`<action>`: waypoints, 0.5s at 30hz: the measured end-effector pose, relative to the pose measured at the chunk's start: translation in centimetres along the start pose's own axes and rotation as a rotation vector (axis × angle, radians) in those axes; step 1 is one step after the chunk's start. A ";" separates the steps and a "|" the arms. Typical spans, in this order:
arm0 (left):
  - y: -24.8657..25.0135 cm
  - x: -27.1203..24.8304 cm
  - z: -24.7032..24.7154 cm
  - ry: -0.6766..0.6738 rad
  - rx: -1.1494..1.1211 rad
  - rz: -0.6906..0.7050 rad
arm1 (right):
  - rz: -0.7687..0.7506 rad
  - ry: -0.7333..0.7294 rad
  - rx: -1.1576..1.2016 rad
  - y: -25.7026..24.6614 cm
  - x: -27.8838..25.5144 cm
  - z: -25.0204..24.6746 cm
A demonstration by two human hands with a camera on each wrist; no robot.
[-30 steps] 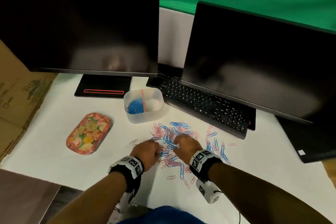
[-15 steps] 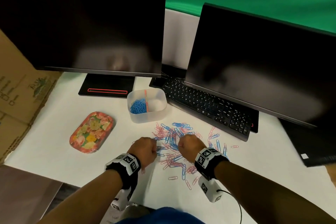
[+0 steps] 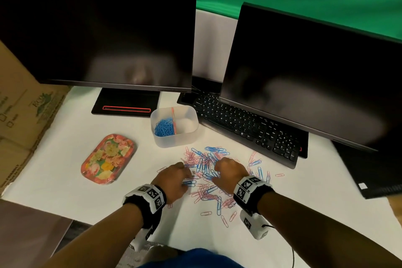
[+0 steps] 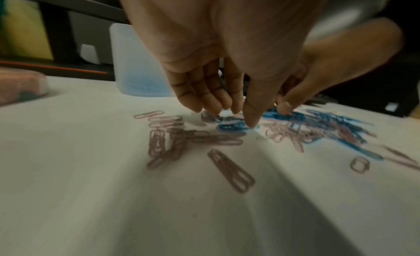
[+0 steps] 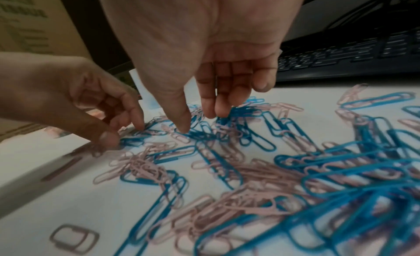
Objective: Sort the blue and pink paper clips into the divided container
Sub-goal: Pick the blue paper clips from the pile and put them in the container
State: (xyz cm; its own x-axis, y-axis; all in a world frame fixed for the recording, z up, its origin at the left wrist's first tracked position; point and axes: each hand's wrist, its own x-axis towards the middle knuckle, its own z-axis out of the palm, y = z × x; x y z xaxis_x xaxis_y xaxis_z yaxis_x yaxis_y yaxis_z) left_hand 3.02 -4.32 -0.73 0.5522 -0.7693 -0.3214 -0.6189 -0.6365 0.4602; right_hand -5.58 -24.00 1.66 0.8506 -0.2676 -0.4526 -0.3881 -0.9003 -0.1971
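Note:
A translucent divided container (image 3: 189,137) stands behind the pile, with blue clips (image 3: 164,127) in its left compartment. I see no clips in the right one. Mixed blue and pink paper clips (image 3: 206,159) lie scattered on the white table. My left hand (image 3: 187,175) hovers at the pile's left edge. Its fingers point down, and the thumb tip (image 4: 250,122) touches a blue clip (image 4: 229,126). My right hand (image 3: 217,172) is over the pile's middle, its fingertips (image 5: 218,112) and thumb resting on tangled clips (image 5: 204,134). Neither hand visibly holds a clip.
A floral tin tray (image 3: 108,159) lies to the left. A black keyboard (image 3: 245,128) and two dark monitors (image 3: 97,35) stand behind the container. A cardboard box (image 3: 19,115) is at the far left. Stray pink clips (image 4: 229,170) lie near the table's front.
Both hands have stayed over the pile, with only small shifts of the fingers. The head view has moved slightly.

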 end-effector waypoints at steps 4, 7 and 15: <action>0.4 -0.1 0.5 -0.025 0.137 0.022 | -0.002 -0.005 -0.060 -1.2 0.3 0.7; 0.5 0.0 0.6 -0.031 0.214 0.030 | -0.015 -0.014 -0.061 -1.3 0.5 0.8; 1.0 0.4 0.2 -0.083 0.261 0.031 | -0.040 -0.065 -0.056 -1.4 0.6 0.7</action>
State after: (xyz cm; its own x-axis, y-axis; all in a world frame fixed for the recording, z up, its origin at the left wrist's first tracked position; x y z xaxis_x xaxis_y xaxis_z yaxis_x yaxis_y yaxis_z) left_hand 2.50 -5.29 -0.51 0.4895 -0.7837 -0.3823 -0.7640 -0.5968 0.2451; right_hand -4.73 -22.71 1.07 0.8397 -0.2098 -0.5008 -0.3321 -0.9281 -0.1680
